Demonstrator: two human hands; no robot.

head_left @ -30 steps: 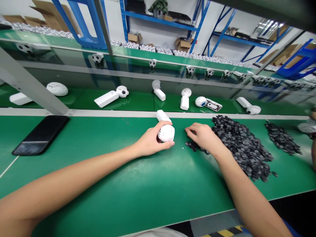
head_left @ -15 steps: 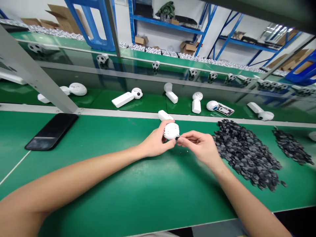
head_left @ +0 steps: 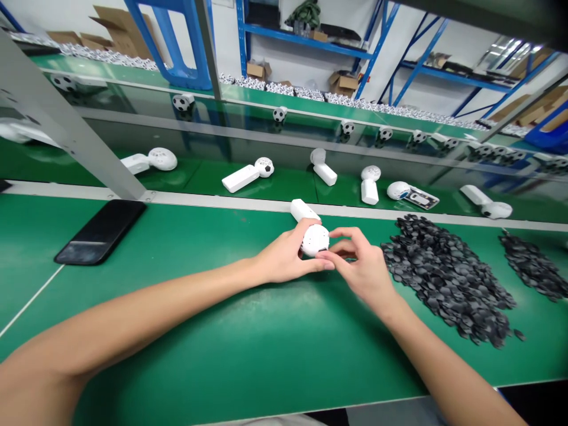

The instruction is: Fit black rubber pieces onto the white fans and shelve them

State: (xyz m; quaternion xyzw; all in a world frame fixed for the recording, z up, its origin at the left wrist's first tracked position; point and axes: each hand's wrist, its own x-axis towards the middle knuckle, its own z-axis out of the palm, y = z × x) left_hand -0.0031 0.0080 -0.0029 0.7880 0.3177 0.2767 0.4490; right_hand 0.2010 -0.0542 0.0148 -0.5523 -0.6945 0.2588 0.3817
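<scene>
Mid-bench, close to the pale far rail [head_left: 222, 201], work sits at the centre of the green bench [head_left: 186, 331]. Left-hand grip [head_left: 286, 257] clenched around a white ball head [head_left: 316, 240], fingers wrapped over its far side and thumb low on the near side. Ball is pierced with rows of small holes; the part facing the camera looks clean, with no black patch visible. A white oblong handle [head_left: 304, 210] runs from behind the ball toward the far rail, long axis pointing far and slightly left. Ball and handle seem joined, though the fingers hide the join.

Right-hand grip [head_left: 361, 266] lies just right of the ball and is the nearer hand to its exposed face. Its fingers curve toward the ball, parted and slightly blurred, with nothing visible between them.

Farther right, a heap of black discs [head_left: 444, 278] spreads across the bench, a smaller heap [head_left: 530, 266] beyond it. Toward the left lies a dark glass slab [head_left: 100, 232]. Beyond the rail, white units with soccer-ball heads [head_left: 246, 176] stand on a green shelf.
</scene>
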